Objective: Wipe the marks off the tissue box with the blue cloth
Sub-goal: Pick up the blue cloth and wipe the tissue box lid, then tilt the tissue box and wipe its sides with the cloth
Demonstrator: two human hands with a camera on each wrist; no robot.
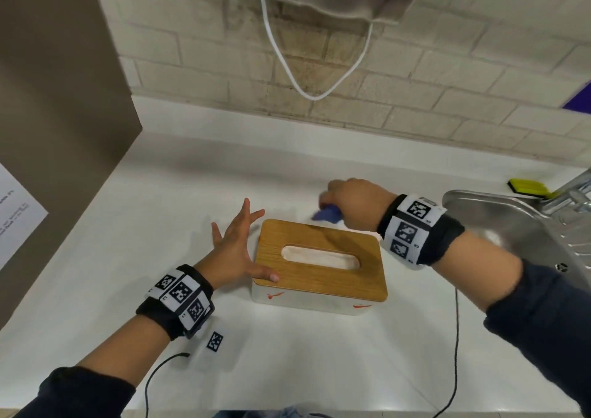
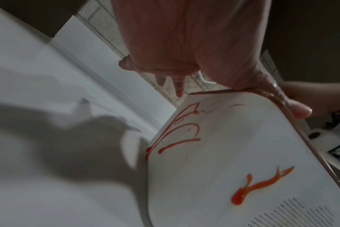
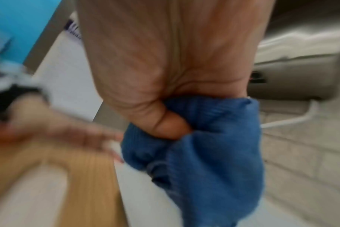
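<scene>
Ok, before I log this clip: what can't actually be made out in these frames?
- Head view: the far and right sides of the tissue box face away, so marks there are unknown.
- Head view: the right hand covers most of the blue cloth.
- Right wrist view: motion blur smears the left hand and the lid.
- Left wrist view: the palm hides most of the left hand's fingers.

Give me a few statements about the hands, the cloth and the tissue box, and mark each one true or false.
1. The right hand grips the blue cloth. True.
2. The left hand is clenched in a fist. False: its fingers are spread, thumb on the lid's corner.
3. Red marks remain on the tissue box. True.
4. The cloth lies on the wooden lid. False: it is held beyond the far edge.
</scene>
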